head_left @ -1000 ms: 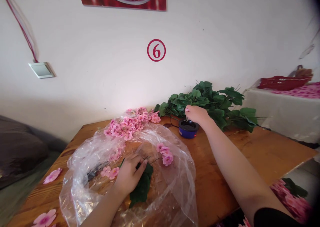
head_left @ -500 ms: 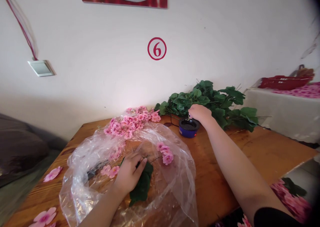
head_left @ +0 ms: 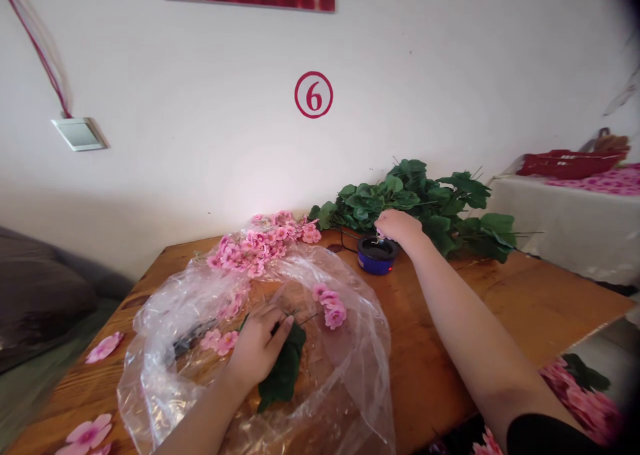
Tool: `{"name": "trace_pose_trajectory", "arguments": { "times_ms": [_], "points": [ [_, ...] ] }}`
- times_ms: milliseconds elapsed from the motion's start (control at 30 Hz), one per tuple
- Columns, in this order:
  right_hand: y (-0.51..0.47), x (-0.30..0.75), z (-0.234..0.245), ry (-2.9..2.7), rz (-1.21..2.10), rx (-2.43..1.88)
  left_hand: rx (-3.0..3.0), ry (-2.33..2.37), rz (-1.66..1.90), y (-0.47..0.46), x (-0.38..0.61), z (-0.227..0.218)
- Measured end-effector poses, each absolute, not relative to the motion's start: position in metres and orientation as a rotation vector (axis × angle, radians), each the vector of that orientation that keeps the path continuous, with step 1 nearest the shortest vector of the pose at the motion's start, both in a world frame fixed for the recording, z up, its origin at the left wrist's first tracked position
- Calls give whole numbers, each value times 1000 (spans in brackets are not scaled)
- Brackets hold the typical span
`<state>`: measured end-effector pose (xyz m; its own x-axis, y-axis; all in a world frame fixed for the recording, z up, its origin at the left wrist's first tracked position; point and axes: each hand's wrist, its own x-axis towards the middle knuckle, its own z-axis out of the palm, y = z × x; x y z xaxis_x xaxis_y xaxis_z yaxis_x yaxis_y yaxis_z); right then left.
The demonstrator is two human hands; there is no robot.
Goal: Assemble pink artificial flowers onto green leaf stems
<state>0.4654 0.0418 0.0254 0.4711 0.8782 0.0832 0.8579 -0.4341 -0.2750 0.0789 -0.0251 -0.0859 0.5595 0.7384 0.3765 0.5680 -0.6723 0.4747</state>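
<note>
Pinching a stem-ish bit (head_left: 379, 237) high, right hand (head_left: 400, 226) probably dodges the pot (head_left: 374, 263); left hand (head_left: 260, 348) covers leaves (head_left: 281, 378), can't tell grip.

From where I stand, the one thing I can read is a number on the white wall (head_left: 200, 108): a bold dark-red 6 (head_left: 313, 96) inside a ring (head_left: 296, 95) of the same colour, high in the frame and near its middle. Pale marks show on the red basket (head_left: 553, 166) at the far right, and a light patch on the blue pot (head_left: 375, 263) right of centre, both too small to make out.
</note>
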Motion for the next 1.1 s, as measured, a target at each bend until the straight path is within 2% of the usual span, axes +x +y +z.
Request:
{"name": "trace_pose_trajectory", "arguments": {
  "times_ms": [733,1100],
  "points": [
    [53,447,-2,-1744,-43,-2500,2498,1074,811,-25,80,-85],
    [45,452,13,-1631,-67,-2491,2494,1073,817,-25,80,-84]
  ]
}}
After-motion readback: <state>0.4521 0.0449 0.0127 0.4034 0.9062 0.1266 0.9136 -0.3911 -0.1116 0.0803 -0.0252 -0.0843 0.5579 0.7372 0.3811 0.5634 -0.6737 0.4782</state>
